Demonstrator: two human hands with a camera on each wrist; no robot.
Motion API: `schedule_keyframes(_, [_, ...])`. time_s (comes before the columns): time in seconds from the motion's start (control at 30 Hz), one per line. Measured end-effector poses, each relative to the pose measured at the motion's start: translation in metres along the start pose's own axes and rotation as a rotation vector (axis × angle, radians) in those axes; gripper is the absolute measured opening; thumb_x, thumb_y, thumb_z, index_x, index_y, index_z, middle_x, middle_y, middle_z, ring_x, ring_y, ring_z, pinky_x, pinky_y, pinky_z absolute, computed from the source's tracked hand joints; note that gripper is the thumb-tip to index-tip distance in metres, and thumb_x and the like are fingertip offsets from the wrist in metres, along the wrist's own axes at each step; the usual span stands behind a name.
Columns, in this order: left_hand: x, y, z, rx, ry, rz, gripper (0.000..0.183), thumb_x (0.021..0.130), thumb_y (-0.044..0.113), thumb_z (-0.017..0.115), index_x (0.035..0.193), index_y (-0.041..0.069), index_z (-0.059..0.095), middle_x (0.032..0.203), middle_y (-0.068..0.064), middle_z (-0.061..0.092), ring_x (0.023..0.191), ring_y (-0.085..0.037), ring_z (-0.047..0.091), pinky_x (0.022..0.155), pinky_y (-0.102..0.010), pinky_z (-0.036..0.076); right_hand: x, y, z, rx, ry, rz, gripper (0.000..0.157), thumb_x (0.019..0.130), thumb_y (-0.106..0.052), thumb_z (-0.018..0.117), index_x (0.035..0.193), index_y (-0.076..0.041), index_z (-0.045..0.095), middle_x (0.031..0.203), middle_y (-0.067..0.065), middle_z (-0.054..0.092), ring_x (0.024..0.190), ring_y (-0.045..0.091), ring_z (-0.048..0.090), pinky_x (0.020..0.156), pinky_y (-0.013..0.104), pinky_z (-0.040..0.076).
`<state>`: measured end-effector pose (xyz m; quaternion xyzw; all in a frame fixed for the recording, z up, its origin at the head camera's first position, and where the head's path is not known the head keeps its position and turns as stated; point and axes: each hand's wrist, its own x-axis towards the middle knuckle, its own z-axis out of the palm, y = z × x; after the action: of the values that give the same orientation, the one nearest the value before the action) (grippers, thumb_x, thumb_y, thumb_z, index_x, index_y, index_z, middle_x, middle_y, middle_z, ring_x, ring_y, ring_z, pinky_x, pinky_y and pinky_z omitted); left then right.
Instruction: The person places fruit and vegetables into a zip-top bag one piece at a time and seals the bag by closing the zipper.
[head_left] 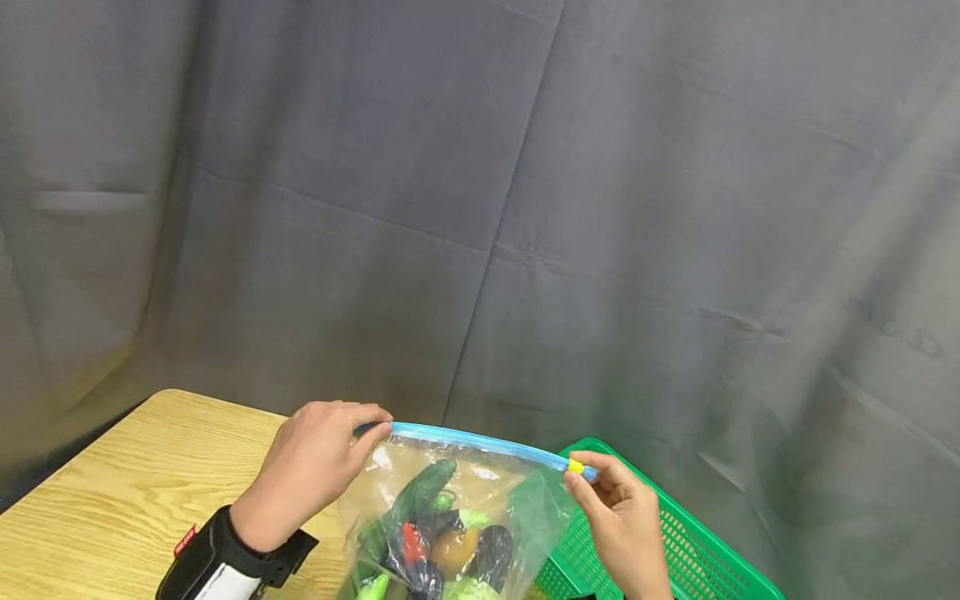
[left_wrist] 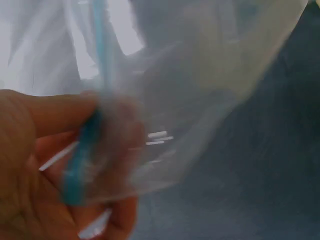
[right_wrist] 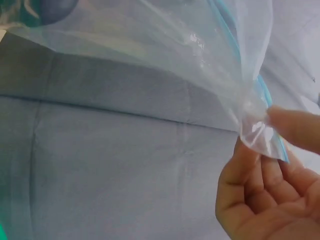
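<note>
A clear zip bag [head_left: 536,492] hangs upright between both hands, its blue zip strip [head_left: 480,442] stretched along the top. My left hand [head_left: 311,458] pinches the strip's left end between thumb and fingers. At the right end, my right hand [head_left: 626,517] pinches the strip beside a yellow slider [head_left: 575,465]. Through the plastic show a cucumber [head_left: 429,486], a red pepper [head_left: 412,544], a round orange item [head_left: 453,550] and a dark eggplant [head_left: 494,550]. The bag's bottom is out of frame. In the right wrist view, the bag's corner [right_wrist: 257,132] sits between thumb and fingers.
A green perforated basket [head_left: 720,554] stands behind the bag and right hand, partly hidden by them. The wooden table [head_left: 150,483] extends to the left. A grey curtain [head_left: 480,208] hangs beyond the table.
</note>
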<state>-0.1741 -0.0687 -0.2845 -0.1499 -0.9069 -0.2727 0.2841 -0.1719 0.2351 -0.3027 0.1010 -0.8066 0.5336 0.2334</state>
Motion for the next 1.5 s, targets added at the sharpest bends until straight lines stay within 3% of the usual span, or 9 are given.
schedule_keyframes(0.1, [0.006, 0.012, 0.002, 0.156, -0.011, 0.016, 0.005, 0.085, 0.02, 0.069, 0.087, 0.016, 0.072, 0.082, 0.003, 0.066, 0.075, -0.018, 0.06, 0.075, -0.042, 0.044, 0.001, 0.005, 0.005, -0.015, 0.027, -0.001, 0.018, 0.083, -0.002, 0.07, 0.1, -0.007, 0.07, 0.077, 0.003, 0.063, 0.063, 0.013, 0.056, 0.057, 0.022, 0.046])
schedule_keyframes(0.2, [0.009, 0.029, 0.01, 0.205, -0.029, 0.07, 0.02, 0.085, 0.024, 0.069, 0.099, 0.01, 0.07, 0.093, -0.004, 0.066, 0.09, -0.025, 0.06, 0.086, -0.046, 0.04, 0.0, 0.008, 0.009, -0.041, 0.036, -0.027, 0.018, 0.082, -0.003, 0.07, 0.099, -0.01, 0.071, 0.075, 0.001, 0.063, 0.059, 0.013, 0.053, 0.053, 0.022, 0.042])
schedule_keyframes(0.4, [0.01, 0.078, 0.037, 0.123, -0.228, 0.289, 0.05, 0.087, 0.033, 0.067, 0.129, 0.008, 0.056, 0.123, -0.008, 0.058, 0.115, -0.025, 0.052, 0.101, -0.049, 0.033, -0.004, 0.015, 0.011, -0.094, 0.016, -0.146, 0.021, 0.086, 0.0, 0.064, 0.104, -0.009, 0.071, 0.079, -0.001, 0.065, 0.059, 0.008, 0.054, 0.052, 0.021, 0.042])
schedule_keyframes(0.57, [0.02, 0.102, 0.062, 0.079, -0.35, 0.383, 0.05, 0.092, 0.031, 0.062, 0.136, 0.011, 0.05, 0.131, -0.001, 0.054, 0.123, -0.019, 0.047, 0.106, -0.05, 0.027, -0.009, 0.017, 0.014, -0.065, 0.046, -0.174, 0.02, 0.089, 0.003, 0.06, 0.106, -0.003, 0.068, 0.083, 0.0, 0.068, 0.061, 0.005, 0.057, 0.055, 0.018, 0.046])
schedule_keyframes(0.67, [0.023, 0.106, 0.071, 0.046, -0.319, 0.405, 0.031, 0.092, 0.029, 0.061, 0.12, 0.016, 0.06, 0.106, 0.007, 0.062, 0.104, -0.012, 0.057, 0.105, -0.047, 0.029, -0.014, 0.017, 0.017, 0.03, 0.082, -0.172, 0.017, 0.087, 0.009, 0.059, 0.102, 0.004, 0.065, 0.084, 0.0, 0.069, 0.069, 0.005, 0.063, 0.062, 0.018, 0.05])
schedule_keyframes(0.77, [0.024, 0.107, 0.075, 0.012, -0.239, 0.452, 0.011, 0.091, 0.03, 0.063, 0.096, 0.021, 0.064, 0.077, 0.013, 0.054, 0.076, -0.004, 0.054, 0.096, -0.037, 0.038, -0.018, 0.015, 0.018, 0.17, 0.112, -0.215, 0.013, 0.084, 0.016, 0.059, 0.096, 0.012, 0.061, 0.085, -0.001, 0.069, 0.076, 0.007, 0.067, 0.069, 0.021, 0.052])
schedule_keyframes(0.97, [0.023, 0.109, 0.072, -0.042, -0.072, 0.563, 0.012, 0.087, 0.03, 0.067, 0.079, 0.022, 0.064, 0.062, 0.014, 0.044, 0.058, 0.001, 0.038, 0.066, -0.019, 0.035, -0.022, 0.012, 0.016, 0.391, 0.116, -0.345, 0.015, 0.084, 0.02, 0.054, 0.094, 0.014, 0.064, 0.087, 0.001, 0.07, 0.079, 0.01, 0.068, 0.071, 0.021, 0.052])
schedule_keyframes(1.27, [0.022, 0.109, 0.065, -0.08, -0.106, 0.553, 0.018, 0.086, 0.03, 0.068, 0.073, 0.02, 0.06, 0.061, 0.013, 0.045, 0.055, 0.001, 0.039, 0.057, -0.016, 0.03, -0.026, 0.005, 0.016, 0.374, 0.149, -0.311, 0.009, 0.085, 0.017, 0.055, 0.09, 0.013, 0.063, 0.079, 0.002, 0.07, 0.072, 0.009, 0.067, 0.069, 0.02, 0.052])
schedule_keyframes(1.5, [0.021, 0.107, 0.062, -0.058, -0.114, 0.559, 0.025, 0.085, 0.031, 0.069, 0.066, 0.02, 0.055, 0.056, 0.014, 0.039, 0.052, 0.001, 0.035, 0.054, -0.015, 0.027, -0.026, 0.006, 0.013, 0.42, 0.126, -0.385, 0.012, 0.085, 0.02, 0.053, 0.092, 0.016, 0.061, 0.084, 0.004, 0.069, 0.075, 0.01, 0.067, 0.068, 0.019, 0.052])
